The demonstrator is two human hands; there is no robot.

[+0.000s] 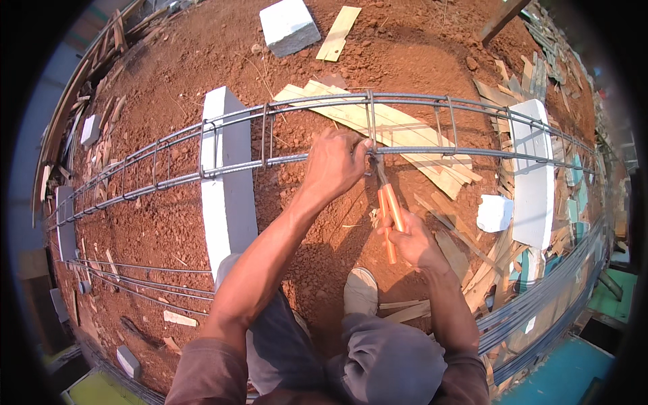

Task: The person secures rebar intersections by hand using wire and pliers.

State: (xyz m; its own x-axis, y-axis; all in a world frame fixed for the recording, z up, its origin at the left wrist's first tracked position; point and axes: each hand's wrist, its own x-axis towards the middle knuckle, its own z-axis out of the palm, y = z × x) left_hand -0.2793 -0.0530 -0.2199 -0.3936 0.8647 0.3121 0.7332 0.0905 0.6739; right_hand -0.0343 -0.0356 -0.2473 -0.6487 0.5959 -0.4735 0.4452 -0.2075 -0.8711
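Head view, left fingers (336,143) curled around steel cage (432,150), right fingers (399,238) closed on orange-handled pliers (395,206), white blocks (228,196), wooden boards (398,128), red soil (314,253).

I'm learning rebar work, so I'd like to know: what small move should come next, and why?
Probably a small twist of the orange-handled pincers by the right hand: their head sits at the nearer rebar, where a stirrup meets it, and the left hand is bunched right beside that joint, seemingly steadying it. Any tie wire there is too small to make out.
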